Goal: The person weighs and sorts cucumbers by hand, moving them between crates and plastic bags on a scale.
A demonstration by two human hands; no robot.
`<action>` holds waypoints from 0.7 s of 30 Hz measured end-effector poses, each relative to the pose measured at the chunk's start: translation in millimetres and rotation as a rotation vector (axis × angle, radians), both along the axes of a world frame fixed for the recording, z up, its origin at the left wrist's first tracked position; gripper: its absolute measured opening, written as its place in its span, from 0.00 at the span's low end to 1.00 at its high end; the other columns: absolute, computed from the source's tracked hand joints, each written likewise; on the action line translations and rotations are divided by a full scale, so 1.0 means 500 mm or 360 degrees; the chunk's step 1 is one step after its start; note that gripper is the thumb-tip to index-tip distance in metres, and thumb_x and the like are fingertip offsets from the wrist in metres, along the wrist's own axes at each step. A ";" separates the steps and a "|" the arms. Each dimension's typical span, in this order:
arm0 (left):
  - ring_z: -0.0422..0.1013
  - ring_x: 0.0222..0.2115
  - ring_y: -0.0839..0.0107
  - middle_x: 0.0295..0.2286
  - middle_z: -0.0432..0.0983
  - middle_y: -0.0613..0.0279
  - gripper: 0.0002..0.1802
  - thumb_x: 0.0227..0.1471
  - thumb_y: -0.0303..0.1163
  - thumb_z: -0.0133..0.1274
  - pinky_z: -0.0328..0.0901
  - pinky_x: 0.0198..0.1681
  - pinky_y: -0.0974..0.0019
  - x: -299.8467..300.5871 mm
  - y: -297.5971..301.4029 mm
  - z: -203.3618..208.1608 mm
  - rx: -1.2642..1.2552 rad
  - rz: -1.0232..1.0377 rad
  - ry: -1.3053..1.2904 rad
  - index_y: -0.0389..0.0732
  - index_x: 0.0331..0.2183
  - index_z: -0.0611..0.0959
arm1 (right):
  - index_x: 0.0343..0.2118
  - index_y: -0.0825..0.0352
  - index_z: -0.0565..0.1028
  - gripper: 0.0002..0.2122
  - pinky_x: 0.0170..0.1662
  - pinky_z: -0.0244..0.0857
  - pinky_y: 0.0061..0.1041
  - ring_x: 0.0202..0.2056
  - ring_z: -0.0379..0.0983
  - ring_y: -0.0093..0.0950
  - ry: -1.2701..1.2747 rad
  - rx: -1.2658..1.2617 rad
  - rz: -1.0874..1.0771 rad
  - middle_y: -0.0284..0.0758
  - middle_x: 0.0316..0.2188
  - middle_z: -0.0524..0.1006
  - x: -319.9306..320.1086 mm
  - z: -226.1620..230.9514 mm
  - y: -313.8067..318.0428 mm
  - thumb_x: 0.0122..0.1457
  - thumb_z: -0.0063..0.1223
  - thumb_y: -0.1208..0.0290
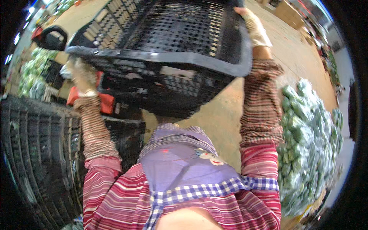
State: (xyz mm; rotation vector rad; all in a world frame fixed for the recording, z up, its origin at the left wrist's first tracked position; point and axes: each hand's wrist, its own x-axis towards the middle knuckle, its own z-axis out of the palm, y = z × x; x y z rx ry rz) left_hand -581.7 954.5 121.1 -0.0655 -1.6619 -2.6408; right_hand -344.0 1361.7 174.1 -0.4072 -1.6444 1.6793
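A black plastic crate (153,56) with slatted walls and a perforated bottom is held up in front of me, tilted so that its inside shows. No load is visible in it. My right hand (256,30), in a pale glove, grips the crate's right side with the fingertips at the rim. Below the near left corner, my left hand (81,74), also gloved, closes on the crate; motion blurs its fingers. A red object (106,103) shows just behind my left wrist, partly hidden, and I cannot make out its kind.
Dark slatted crates (38,142) stand close at my left. A large heap of green vegetables in clear bags (306,145) lies at my right, and more greens (35,73) at the far left. Cardboard boxes (288,14) stand at the far right on the concrete floor (218,111).
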 end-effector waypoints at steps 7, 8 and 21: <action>0.64 0.46 0.69 0.44 0.69 0.61 0.35 0.49 0.55 0.48 0.57 0.52 0.63 0.078 0.068 0.084 0.0171 -0.0160 0.0696 0.39 0.50 0.68 | 0.30 0.69 0.72 0.08 0.21 0.59 0.16 0.18 0.65 0.18 -0.0345 0.0058 0.0145 0.28 0.19 0.70 0.042 0.031 -0.011 0.46 0.50 0.72; 0.65 0.46 0.68 0.45 0.68 0.57 0.34 0.51 0.53 0.47 0.58 0.52 0.62 0.069 0.062 0.099 0.0369 -0.0541 0.0524 0.38 0.51 0.67 | 0.35 0.70 0.72 0.12 0.19 0.57 0.15 0.16 0.63 0.18 -0.0284 0.0095 0.0097 0.28 0.17 0.69 0.056 0.022 0.001 0.47 0.51 0.71; 0.68 0.41 0.69 0.45 0.68 0.65 0.37 0.47 0.61 0.46 0.64 0.45 0.62 0.117 -0.005 0.060 0.0377 -0.0060 0.0441 0.45 0.51 0.67 | 0.46 0.72 0.67 0.21 0.17 0.55 0.14 0.13 0.59 0.17 -0.0109 -0.0071 0.0299 0.29 0.14 0.65 -0.047 -0.001 -0.017 0.47 0.47 0.72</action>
